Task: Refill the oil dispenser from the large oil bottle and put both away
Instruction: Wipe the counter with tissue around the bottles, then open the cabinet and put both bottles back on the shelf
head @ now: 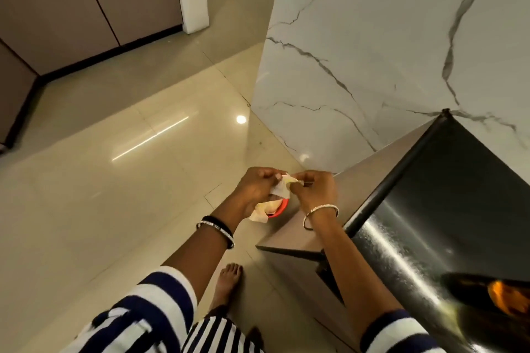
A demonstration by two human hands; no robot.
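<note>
Red lid [280, 210] and crumpled tissue [282, 188] lay in the left hand [256, 190], fingers curled round them. The right hand [315, 190] pinched the tissue beside the counter [289, 235] corner

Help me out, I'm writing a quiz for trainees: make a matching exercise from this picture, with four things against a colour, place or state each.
Things:
1. cap
2. paper scrap
3. foot
4. wall

Descriptions:
A. white with grey veins
B. bare, standing on the floor
C. red
D. pinched between the left hand and the right hand

Pairs: 1-C, 2-D, 3-B, 4-A
</note>
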